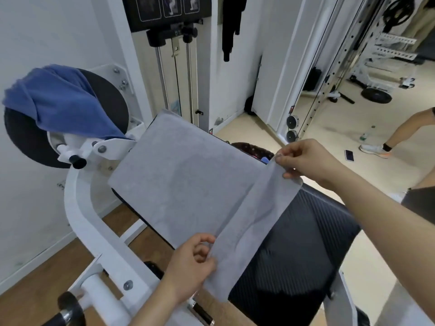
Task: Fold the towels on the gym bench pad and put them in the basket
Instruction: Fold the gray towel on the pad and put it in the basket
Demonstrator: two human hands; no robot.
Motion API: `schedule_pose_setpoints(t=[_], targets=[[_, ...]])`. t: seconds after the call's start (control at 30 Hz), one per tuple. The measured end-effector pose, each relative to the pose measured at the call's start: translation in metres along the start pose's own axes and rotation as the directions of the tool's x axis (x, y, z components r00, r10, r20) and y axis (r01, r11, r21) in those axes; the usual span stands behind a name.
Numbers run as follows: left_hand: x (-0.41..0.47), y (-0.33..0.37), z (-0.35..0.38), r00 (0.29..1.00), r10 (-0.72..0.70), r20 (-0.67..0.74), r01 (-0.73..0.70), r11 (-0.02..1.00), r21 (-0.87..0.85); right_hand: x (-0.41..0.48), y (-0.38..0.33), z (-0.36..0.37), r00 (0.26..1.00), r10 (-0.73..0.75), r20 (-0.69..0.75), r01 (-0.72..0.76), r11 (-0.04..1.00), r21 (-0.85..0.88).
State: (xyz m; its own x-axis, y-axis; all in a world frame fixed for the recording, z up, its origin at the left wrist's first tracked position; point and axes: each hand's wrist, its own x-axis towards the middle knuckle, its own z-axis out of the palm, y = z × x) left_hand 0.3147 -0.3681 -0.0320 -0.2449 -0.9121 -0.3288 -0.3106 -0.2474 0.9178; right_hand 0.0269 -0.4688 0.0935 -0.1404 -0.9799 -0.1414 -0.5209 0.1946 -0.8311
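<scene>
A thin grey towel (188, 175) lies spread over the far part of the black ribbed bench pad (303, 245). Its near strip is lifted off the pad. My left hand (190, 264) pinches the near-left corner of that strip. My right hand (308, 161) pinches the far-right corner, holding the strip taut between them. A blue towel (61, 102) hangs draped over the round black roller pad at the upper left. A dark basket (254, 149) peeks out behind the bench, mostly hidden by the grey towel.
The white machine frame (94, 227) curves along the left, with a black-capped handle at the bottom left. A weight stack stands behind the bench. Another person's leg (400, 135) and a phone (349, 155) on the floor are at the right.
</scene>
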Motion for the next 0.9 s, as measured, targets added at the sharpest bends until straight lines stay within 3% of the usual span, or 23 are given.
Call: schedule_pose_setpoints(t=[0.33, 0.53, 0.73, 0.9], targets=[[0.059, -0.021, -0.134, 0.893, -0.025, -0.449, -0.072, 0.978, -0.198, 0.113, -0.075, 0.119, 0.963, -0.206, -0.174, 0.16, 0.956, -0.247], [0.091, -0.036, -0.192, 0.831, -0.104, -0.547, -0.079, 0.95, -0.301, 0.165, -0.121, 0.18, 0.93, -0.345, -0.129, 0.28, 0.89, -0.36], [0.135, -0.052, -0.238, 0.721, -0.201, -0.664, -0.12, 0.906, -0.405, 0.214, -0.153, 0.224, 0.896, -0.431, -0.109, 0.347, 0.831, -0.434], [0.168, -0.065, -0.251, 0.715, -0.219, -0.664, -0.118, 0.898, -0.423, 0.248, -0.149, 0.253, 0.901, -0.431, -0.041, 0.351, 0.782, -0.515]])
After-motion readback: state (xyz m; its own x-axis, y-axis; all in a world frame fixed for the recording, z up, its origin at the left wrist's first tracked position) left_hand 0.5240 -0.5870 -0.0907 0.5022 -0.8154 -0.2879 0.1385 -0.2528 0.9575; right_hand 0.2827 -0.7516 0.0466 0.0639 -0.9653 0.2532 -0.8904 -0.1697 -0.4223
